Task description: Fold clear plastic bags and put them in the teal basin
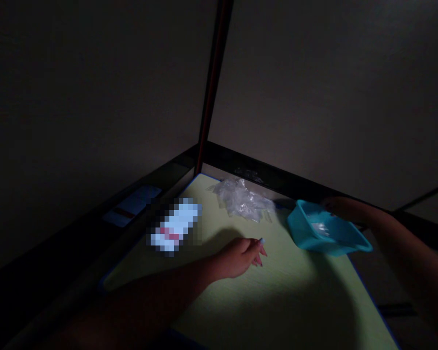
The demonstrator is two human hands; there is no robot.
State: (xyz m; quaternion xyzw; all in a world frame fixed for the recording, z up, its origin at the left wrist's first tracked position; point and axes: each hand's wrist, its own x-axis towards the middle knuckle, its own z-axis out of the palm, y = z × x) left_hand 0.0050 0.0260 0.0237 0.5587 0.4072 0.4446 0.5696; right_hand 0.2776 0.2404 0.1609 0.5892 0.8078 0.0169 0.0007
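My left hand is over the middle of a pale yellow-green table, its thumb and fingers brought together around something small and pale at the fingertips, too small to name. At the table's right edge a turquoise plastic basket stands with something clear and shiny inside. My right hand reaches over the basket's back rim; its fingers are dark and partly hidden, so what they hold cannot be made out. Beyond my left hand lies a pile of clear plastic bags.
A lit, blurred-out phone-like screen is at the table's left side, reflected in a dark glossy strip. Dim walls meet in a corner behind the table, which has a blue edge.
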